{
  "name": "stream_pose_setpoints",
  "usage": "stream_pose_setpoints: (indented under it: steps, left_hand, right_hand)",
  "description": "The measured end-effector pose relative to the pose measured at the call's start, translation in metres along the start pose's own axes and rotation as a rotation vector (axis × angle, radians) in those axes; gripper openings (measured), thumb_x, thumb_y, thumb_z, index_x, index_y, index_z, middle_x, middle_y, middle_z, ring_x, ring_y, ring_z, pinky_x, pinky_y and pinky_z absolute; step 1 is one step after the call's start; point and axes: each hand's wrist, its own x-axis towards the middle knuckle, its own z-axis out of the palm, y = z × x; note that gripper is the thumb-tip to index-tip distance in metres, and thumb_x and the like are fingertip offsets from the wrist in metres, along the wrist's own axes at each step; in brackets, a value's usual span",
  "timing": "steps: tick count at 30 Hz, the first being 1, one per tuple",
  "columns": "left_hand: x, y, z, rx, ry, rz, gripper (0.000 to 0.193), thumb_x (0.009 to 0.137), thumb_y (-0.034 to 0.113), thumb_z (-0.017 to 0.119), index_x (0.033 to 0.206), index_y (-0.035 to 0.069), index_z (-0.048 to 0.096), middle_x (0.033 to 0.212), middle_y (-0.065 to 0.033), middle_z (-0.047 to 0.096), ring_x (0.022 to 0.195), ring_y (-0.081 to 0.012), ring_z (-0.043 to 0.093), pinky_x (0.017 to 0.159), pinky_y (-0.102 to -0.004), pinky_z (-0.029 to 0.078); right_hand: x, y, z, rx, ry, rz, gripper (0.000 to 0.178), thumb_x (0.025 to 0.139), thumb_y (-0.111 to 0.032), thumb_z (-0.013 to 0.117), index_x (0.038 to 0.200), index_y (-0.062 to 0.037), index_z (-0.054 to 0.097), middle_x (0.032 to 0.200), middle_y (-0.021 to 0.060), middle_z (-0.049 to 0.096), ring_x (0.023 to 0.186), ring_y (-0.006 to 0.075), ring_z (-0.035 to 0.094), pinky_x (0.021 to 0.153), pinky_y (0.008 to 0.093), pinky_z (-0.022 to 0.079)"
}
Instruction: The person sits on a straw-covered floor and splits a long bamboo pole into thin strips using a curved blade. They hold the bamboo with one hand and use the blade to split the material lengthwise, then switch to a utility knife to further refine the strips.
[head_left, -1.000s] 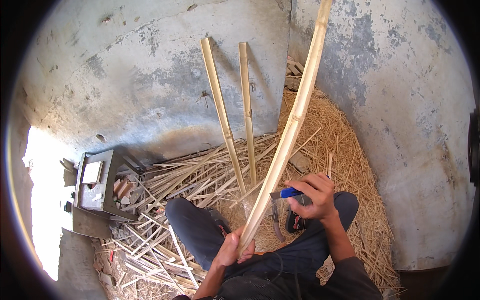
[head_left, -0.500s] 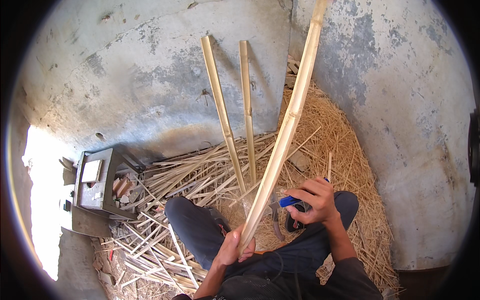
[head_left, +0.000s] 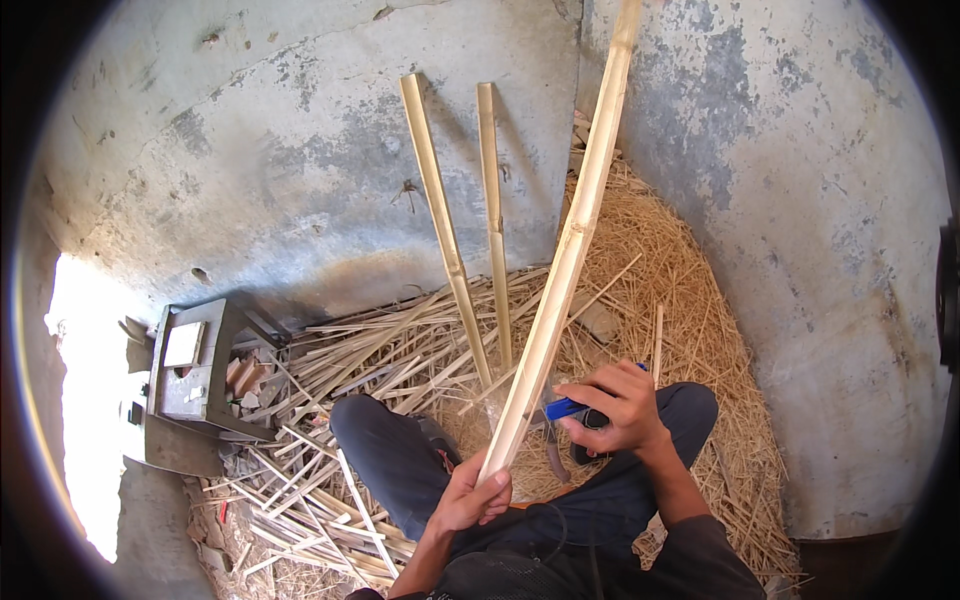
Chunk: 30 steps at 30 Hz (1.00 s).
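Observation:
My left hand (head_left: 472,498) is closed around the lower end of a long split bamboo strip (head_left: 574,240). The strip slants up and to the right, past the top edge of the view, its pale hollow side showing and a node partway along. Beside the strip's lower part, my right hand (head_left: 622,408) grips a blue utility knife (head_left: 567,409). The knife's front end is close to the strip's right edge; whether it touches I cannot tell. Below it, between my legs, is a curved metal blade (head_left: 555,455), partly hidden.
Two bamboo strips (head_left: 437,190) (head_left: 493,200) lean on the grey wall (head_left: 300,150). Cut strips (head_left: 310,500) litter the floor at left, and a heap of shavings (head_left: 660,240) fills the corner. A metal-framed box (head_left: 190,365) stands at far left.
The bamboo strip's upper part has swung slightly left, and its hollow face has turned more toward view. My right hand and the utility knife have shifted a little left and down.

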Motion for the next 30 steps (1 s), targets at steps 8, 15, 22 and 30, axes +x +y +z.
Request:
stream_pose_setpoints:
  steps: [8,15,22,30]
  left_hand:
    - [-0.001,-0.005,-0.001,0.115,0.022,-0.008,0.057,0.109,0.023,0.056,0.157,0.001,0.035,0.061,0.0004,0.043,0.048,-0.0073,0.039,0.042,-0.0236,0.033]
    - [-0.007,-0.011,-0.015,0.088,-0.099,0.012,0.065,0.106,0.033,0.063,0.157,0.004,0.035,0.071,0.0004,0.047,0.054,-0.0059,0.040,0.044,-0.0226,0.033]
    - [-0.008,-0.005,-0.017,0.107,-0.160,0.049,0.095,0.098,0.068,0.058,0.159,0.001,0.032,0.068,0.0003,0.043,0.053,-0.0066,0.039,0.042,-0.0225,0.031]
    - [-0.009,-0.002,-0.015,0.071,-0.100,-0.070,0.095,0.100,0.076,0.038,0.158,0.001,0.034,0.066,-0.0012,0.044,0.051,-0.0078,0.039,0.041,-0.0218,0.033]
  right_hand:
    - [0.000,0.001,0.016,-0.030,0.210,0.215,0.029,0.083,-0.023,0.079,0.109,-0.0090,0.077,0.080,0.0040,0.067,0.067,0.0223,0.061,0.062,0.0357,0.045]
    - [0.022,0.025,0.004,-0.060,0.353,0.306,0.028,0.088,-0.021,0.076,0.112,-0.0057,0.075,0.085,0.0079,0.068,0.071,0.0244,0.064,0.065,0.0375,0.047]
    - [0.032,0.034,-0.003,-0.197,0.357,0.223,0.028,0.088,-0.021,0.076,0.112,-0.0069,0.075,0.084,0.0065,0.067,0.069,0.0233,0.062,0.064,0.0370,0.046]
    - [0.034,0.034,0.000,-0.253,0.377,0.237,0.029,0.086,-0.025,0.076,0.112,-0.0101,0.077,0.079,0.0041,0.062,0.064,0.0216,0.056,0.062,0.0366,0.043]
